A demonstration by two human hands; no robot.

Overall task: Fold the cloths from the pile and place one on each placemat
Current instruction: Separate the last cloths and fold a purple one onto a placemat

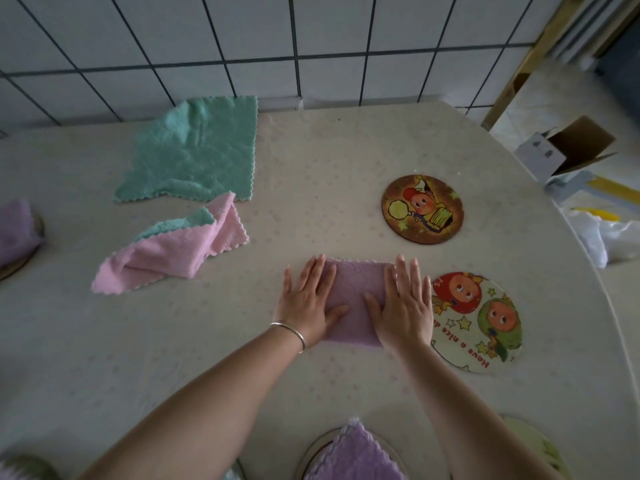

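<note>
A folded purple cloth [356, 292] lies flat on the table in front of me. My left hand [308, 299] presses its left side with straight fingers. My right hand [405, 306] lies flat on its right side. Just right of it is a round cartoon placemat [485, 323] with nothing on it. A second bare round placemat [422, 209] sits farther back. The pile at the left holds a crumpled pink cloth [166, 258] over a green one [180, 225], with a spread green cloth [197, 154] behind.
A folded purple cloth [353, 455] rests on a placemat at the near edge, and another [15, 230] on a placemat at the far left. A tiled wall [311, 46] backs the table. A cardboard box [568, 150] and a plastic bag [606, 237] sit off the table's right edge.
</note>
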